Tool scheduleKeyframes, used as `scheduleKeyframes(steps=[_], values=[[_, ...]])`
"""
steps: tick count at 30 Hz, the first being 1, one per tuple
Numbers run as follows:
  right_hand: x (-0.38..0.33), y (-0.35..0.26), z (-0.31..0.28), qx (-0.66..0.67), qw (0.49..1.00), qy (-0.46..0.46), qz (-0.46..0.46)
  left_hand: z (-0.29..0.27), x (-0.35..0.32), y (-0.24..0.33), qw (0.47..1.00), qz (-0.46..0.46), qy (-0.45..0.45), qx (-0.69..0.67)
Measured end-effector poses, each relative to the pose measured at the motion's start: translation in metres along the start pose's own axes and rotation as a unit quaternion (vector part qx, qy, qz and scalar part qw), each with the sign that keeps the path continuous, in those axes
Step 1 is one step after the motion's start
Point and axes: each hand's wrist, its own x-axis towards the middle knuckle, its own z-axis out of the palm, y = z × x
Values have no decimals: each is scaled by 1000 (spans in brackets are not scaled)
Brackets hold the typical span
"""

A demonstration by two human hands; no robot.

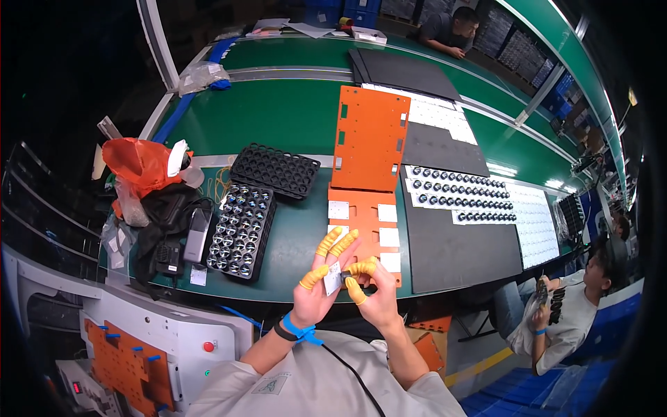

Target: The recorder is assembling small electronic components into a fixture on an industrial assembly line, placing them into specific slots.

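Note:
Yellow finger cots cover several fingertips of both hands. My left hand (316,300) holds a small white square board (333,279), tilted, between thumb and fingers. Close against that board's right edge, my right hand (379,300) pinches a small dark part (345,275), whose kind I cannot make out. Both hands are over the table's near edge, in front of an orange fixture plate (363,215) that bears white square boards along its sides. Its orange lid panel (372,139) stands open behind it. My left wrist has a blue strap with a black cord.
Left of the hands is a black tray of shiny round lenses (242,233), with a second black tray (274,170) behind. A grey power bank (198,235) and an orange bag (139,167) lie farther left. On the right, white boards with black lens parts (458,191) rest on dark foam (451,257).

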Motion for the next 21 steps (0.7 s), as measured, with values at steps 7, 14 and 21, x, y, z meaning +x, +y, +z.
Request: scheduleKeyframes(steps=[7,14,21], values=[[-4,2,0,7,1000,4,5,0,-2,-11,996,35,-27,83],[-4,-6,-2,-28,999,8,-29,-5,-3,-15,990,48,-43,129],[-10,2,-5,30,998,-8,45,-1,-2,-16,978,53,-69,192]])
